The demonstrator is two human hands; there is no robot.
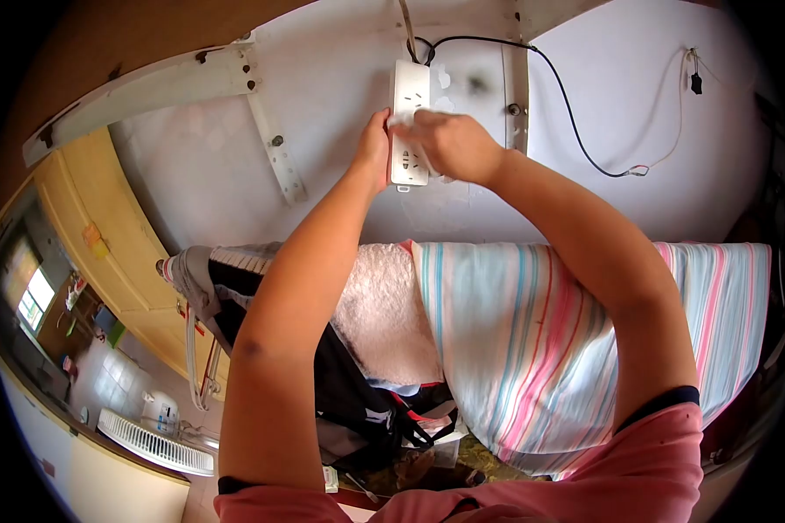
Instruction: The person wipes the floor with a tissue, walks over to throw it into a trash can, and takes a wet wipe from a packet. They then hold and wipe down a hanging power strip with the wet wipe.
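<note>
A white power strip hangs upright against the pale wall, with cords leaving its top end. My left hand is closed round the strip's left edge. Over the middle of its face is my right hand, fingers bent together and blurred, with something pale and thin, perhaps a cloth or tissue, between them and the strip. Several sockets show above and below my right hand; those behind it are hidden.
A black cable loops right to bare wire ends. Striped cloth and a pink towel hang below the wall. A yellow door and a white fan are at left.
</note>
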